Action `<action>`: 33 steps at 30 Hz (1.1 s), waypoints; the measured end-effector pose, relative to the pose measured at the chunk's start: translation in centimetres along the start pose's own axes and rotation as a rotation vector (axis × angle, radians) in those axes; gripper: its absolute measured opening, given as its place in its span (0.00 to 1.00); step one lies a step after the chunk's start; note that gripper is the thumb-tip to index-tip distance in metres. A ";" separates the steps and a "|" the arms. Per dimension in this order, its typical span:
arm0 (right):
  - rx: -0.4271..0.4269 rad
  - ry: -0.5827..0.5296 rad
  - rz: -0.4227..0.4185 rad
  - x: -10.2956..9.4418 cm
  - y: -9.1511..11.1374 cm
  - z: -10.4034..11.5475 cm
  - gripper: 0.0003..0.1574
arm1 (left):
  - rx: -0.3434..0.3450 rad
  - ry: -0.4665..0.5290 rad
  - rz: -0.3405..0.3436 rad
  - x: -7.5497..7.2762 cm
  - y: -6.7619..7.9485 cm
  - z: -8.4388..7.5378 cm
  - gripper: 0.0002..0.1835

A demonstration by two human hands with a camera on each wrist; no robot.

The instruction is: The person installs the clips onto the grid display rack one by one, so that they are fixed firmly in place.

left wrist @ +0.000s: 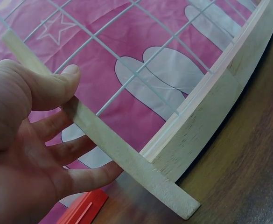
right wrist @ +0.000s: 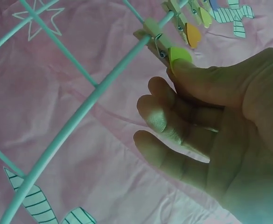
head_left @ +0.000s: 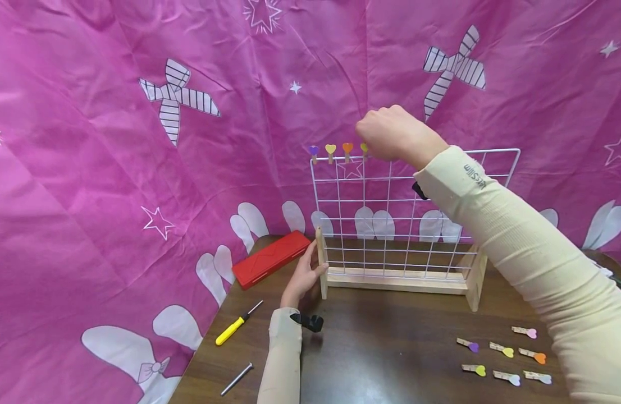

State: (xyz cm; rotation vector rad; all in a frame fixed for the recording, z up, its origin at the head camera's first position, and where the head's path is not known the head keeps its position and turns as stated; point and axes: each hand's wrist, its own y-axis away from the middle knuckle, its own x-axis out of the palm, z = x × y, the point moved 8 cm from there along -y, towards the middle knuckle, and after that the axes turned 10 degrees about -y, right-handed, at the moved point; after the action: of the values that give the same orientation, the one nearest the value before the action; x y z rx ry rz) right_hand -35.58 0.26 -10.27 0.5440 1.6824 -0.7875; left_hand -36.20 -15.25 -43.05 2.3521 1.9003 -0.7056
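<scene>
Overhead at the rack's top edge, the right grip [head_left: 393, 133] pinches a yellow-green heart peg [right wrist: 179, 56], its thumb pressed on the heart while the other fingers bend loosely below. That peg straddles the top wire [right wrist: 97, 89] of a white wire grid [head_left: 363, 200]. Along the same wire, leftward from the right grip, sit an orange heart peg [head_left: 347, 148], a yellow heart peg [head_left: 330, 150] and, at the corner, a purple heart peg [head_left: 313, 151].

Lower down and to the left, the left grip [head_left: 305, 273] holds the rack's left wooden upright [left wrist: 127, 151], thumb on one side and fingers on the other. A wooden crossbar [head_left: 396, 285] runs rightward from the left grip to the right wooden upright [head_left: 475, 280].

Just left of the left grip lies a red case [head_left: 271, 260]. Nearer the person, also left of that grip, a yellow-handled screwdriver [head_left: 232, 330] and a metal bolt [head_left: 237, 379] rest apart on the brown tabletop [head_left: 371, 353]. Well below the right grip, off to its right, seven loose heart pegs [head_left: 501, 349] lie in a cluster. Behind both grips hangs a pink cloth [head_left: 98, 140] patterned with stars and striped bows.
</scene>
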 end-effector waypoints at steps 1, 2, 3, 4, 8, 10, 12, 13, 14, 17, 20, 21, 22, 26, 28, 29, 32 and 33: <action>0.004 -0.005 -0.004 0.0 0.0 -0.1 0.06 | 0.004 -0.003 0.000 0.0 0.0 -0.1 0.39; 0.007 -0.009 -0.009 0.0 -0.1 -0.1 0.07 | 0.005 -0.002 0.001 0.0 0.0 -0.2 0.39; 0.010 -0.014 -0.010 0.1 -0.1 -0.2 0.08 | 0.006 -0.005 0.002 0.0 0.0 -0.3 0.39; 0.013 -0.021 -0.010 0.2 -0.2 -0.3 0.08 | 0.006 -0.005 0.003 0.0 0.1 -0.3 0.39; 0.029 -0.035 -0.023 0.5 -0.2 -0.6 0.09 | 0.020 0.009 0.006 0.2 0.2 -0.4 0.39; 0.034 -0.048 -0.034 0.5 -0.1 -0.6 0.08 | 0.015 0.015 0.004 0.3 0.2 -0.4 0.39; 0.042 -0.084 -0.054 0.4 0.1 -0.7 0.07 | 0.011 0.018 0.004 0.3 0.2 -0.3 0.39; 0.046 -0.108 -0.065 0.4 0.3 -0.8 0.06 | 0.007 0.019 0.005 0.3 0.2 -0.3 0.39; 0.049 -0.128 -0.079 0.3 0.4 -0.9 0.06 | 0.005 0.014 0.003 0.2 0.2 -0.3 0.39; 0.056 -0.196 -0.116 0.2 1.1 -1.1 0.05 | 0.017 0.001 0.001 0.1 0.1 -0.3 0.38; 0.040 -0.232 -0.139 0.3 2.0 -1.1 0.04 | 0.017 -0.011 -0.006 0.0 0.2 -0.2 0.39; 0.032 -0.241 -0.145 0.3 2.4 -1.0 0.03 | 0.018 -0.011 -0.007 -0.1 0.2 -0.2 0.39; 0.024 -0.246 -0.155 0.3 2.8 -0.9 0.02 | 0.013 -0.014 -0.008 -0.1 0.3 -0.1 0.39; -0.010 -0.248 -0.196 0.3 4.8 -0.7 0.03 | -0.001 -0.019 -0.002 -0.1 0.4 0.0 0.39; -0.036 -0.257 -0.227 0.3 6.1 -0.7 0.05 | -0.013 -0.022 0.000 -0.1 0.4 0.0 0.39; -0.049 -0.269 -0.243 0.4 6.8 -0.7 0.05 | -0.016 -0.022 0.001 -0.2 0.4 -0.1 0.39; -0.076 -0.335 -0.289 0.9 9.3 -1.1 0.06 | -0.028 -0.035 0.003 -0.2 0.4 -0.2 0.39; -0.088 -0.355 -0.305 1.2 10.1 -1.2 0.06 | -0.027 -0.038 0.004 -0.2 0.3 -0.2 0.39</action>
State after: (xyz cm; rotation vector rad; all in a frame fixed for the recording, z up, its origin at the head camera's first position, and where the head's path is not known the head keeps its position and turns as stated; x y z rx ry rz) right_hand -29.49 7.85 -13.42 0.0755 1.4746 -0.9615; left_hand -35.86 -15.40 -42.88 2.3094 1.8773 -0.7143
